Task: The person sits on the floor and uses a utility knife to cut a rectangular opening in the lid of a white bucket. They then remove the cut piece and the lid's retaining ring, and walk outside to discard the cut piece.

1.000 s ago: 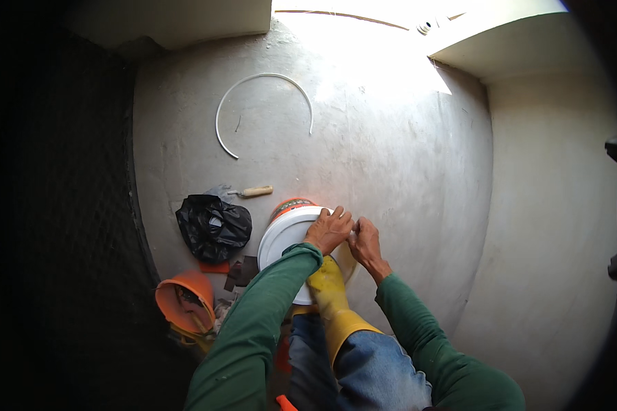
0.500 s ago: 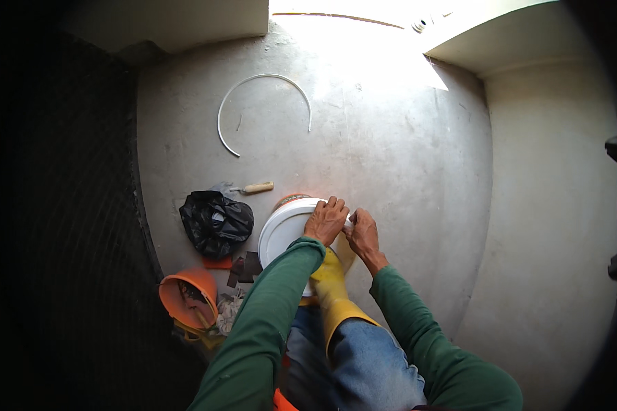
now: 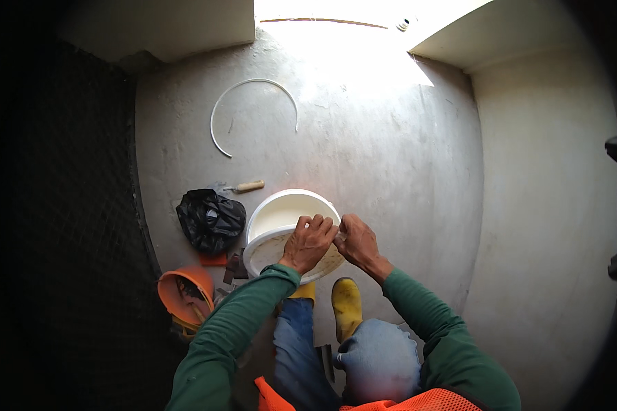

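In front of my boots, two white-rimmed rounds overlap, a bucket [image 3: 293,194] and its lid; which round is the lid I cannot tell. The far one has a smooth cream inside, and the near one [image 3: 266,255] carries brownish specks and smears. My left hand [image 3: 310,243] lies across the near round, its fingers curled over the rim at the right. Beside it my right hand [image 3: 358,245] pinches the same right edge, and the two hands' fingertips meet there. What the fingertips press on is partly hidden.
Left of the bucket stand a black plastic bag [image 3: 211,222], a wooden-handled trowel [image 3: 248,186] and an orange pail [image 3: 187,291] with things inside. A curved white tube [image 3: 219,109] lies farther off on the concrete floor. My yellow boots [image 3: 347,305] are close. A pale wall [image 3: 535,205] rises at right.
The white lid that covered the bucket has come away on one side, and a cream inside now shows. One yellow boot has moved back from the bucket. Both hands still grip the right edge.
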